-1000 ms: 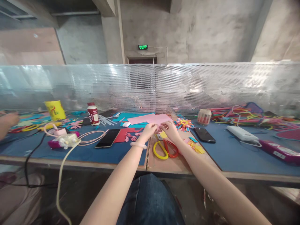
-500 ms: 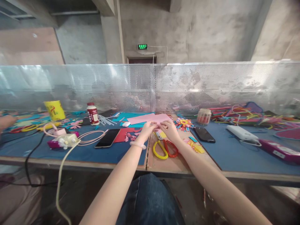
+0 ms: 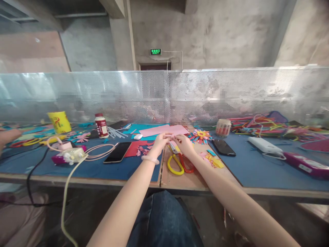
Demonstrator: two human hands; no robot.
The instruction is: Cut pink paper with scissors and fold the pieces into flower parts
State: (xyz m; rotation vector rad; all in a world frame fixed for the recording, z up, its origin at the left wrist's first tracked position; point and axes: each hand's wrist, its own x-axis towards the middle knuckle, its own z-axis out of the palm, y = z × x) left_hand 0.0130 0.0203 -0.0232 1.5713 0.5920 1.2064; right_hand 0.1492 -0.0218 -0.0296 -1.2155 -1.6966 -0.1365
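My left hand (image 3: 161,142) and my right hand (image 3: 183,143) meet above the middle of the table, fingertips pinched together on a small piece of pink paper (image 3: 173,137). Most of that piece is hidden by the fingers. Below the hands lie scissors with one yellow and one red handle (image 3: 175,165), their blades partly covered. Sheets of pink paper (image 3: 153,130) rest on blue paper (image 3: 136,127) just beyond. To the right is a paper flower (image 3: 200,135) with a yellow centre; left are pink cut scraps (image 3: 143,151) on red paper (image 3: 131,149).
A black phone (image 3: 117,152), a cable and a power strip (image 3: 70,155) lie left, by a bottle (image 3: 101,125) and a yellow container (image 3: 59,122). On the right are another phone (image 3: 223,148), a can (image 3: 223,127) and a white power bank (image 3: 266,147). Another person's hand (image 3: 10,136) is far left.
My right hand has shifted slightly left and down, its fingers closer to the left ones. The small pink piece stays between the fingertips. The view has moved a little.
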